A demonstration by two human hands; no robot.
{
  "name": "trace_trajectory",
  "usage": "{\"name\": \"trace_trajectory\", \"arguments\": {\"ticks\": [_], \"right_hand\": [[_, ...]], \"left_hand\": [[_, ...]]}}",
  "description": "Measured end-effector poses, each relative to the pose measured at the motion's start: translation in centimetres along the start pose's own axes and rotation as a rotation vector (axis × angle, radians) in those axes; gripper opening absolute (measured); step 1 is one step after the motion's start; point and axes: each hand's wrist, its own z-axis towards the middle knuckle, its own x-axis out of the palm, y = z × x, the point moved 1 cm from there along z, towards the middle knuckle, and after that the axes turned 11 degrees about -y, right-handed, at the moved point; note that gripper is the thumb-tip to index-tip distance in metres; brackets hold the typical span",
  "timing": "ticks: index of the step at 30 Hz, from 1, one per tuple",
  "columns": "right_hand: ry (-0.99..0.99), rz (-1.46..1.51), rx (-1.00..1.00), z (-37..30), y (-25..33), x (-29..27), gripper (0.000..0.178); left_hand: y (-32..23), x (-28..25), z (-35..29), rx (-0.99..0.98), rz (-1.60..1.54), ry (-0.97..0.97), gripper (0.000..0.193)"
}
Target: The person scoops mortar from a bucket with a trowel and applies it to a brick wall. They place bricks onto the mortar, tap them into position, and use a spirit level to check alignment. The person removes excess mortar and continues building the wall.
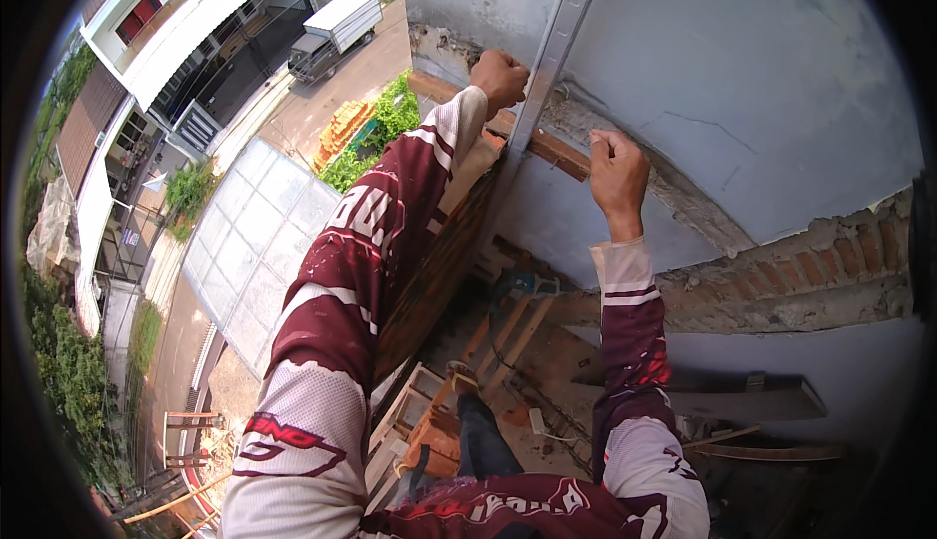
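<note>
A long grey metal bar (pixel 558 39) with marks along its face stands against the grey wall (pixel 727 61). Beside its left edge is my left hand (pixel 499 80), closed with the fingertips pinched together; whether it touches the bar I cannot tell. My right hand (pixel 621 176) is raised to the right of the bar, closed, thumb against the curled fingers. Anything held in either hand is hidden or too small to make out. Between the hands, a reddish-brown strip (pixel 558 154), like a wooden batten, runs across the wall behind the bar.
Rough broken masonry with exposed bricks (pixel 820 268) crosses the wall at right. Far below, timber pieces (pixel 512 339) and a dark plank (pixel 747 396) lie about my leg (pixel 485 437). A steep drop at left shows a paned canopy (pixel 256 246), a street and a truck (pixel 337 34).
</note>
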Motion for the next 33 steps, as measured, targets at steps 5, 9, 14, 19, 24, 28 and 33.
{"name": "trace_trajectory", "arguments": {"ticks": [5,9,14,19,24,28,33], "right_hand": [[-0.027,0.073,0.016,-0.8,-0.1,0.7,0.023],[-0.028,0.114,0.014,-1.7,1.4,1.2,0.023],[-0.035,0.179,0.013,-2.4,2.5,2.3,0.023],[0.004,0.336,0.179,-3.0,2.3,3.5,0.026],[-0.008,0.629,0.310,-4.9,3.0,5.1,0.027],[-0.040,0.575,0.239,-5.8,2.9,6.4,0.026],[0.005,0.499,0.181,-7.0,3.1,6.2,0.026]], "left_hand": [[-0.2,-0.4,-0.9,-0.076,0.007,0.015,0.021],[0.5,-0.3,-0.3,0.007,0.031,-0.015,0.017],[0.7,-0.1,0.1,0.094,0.113,-0.074,0.016],[-2.4,0.4,-5.3,0.560,0.386,-0.404,0.020],[-1.7,2.5,-11.3,0.262,0.138,-0.334,0.023],[1.5,3.0,-11.5,-0.250,-0.604,-0.024,0.022],[3.4,1.7,-10.4,-0.379,-0.826,0.180,0.019]]}}
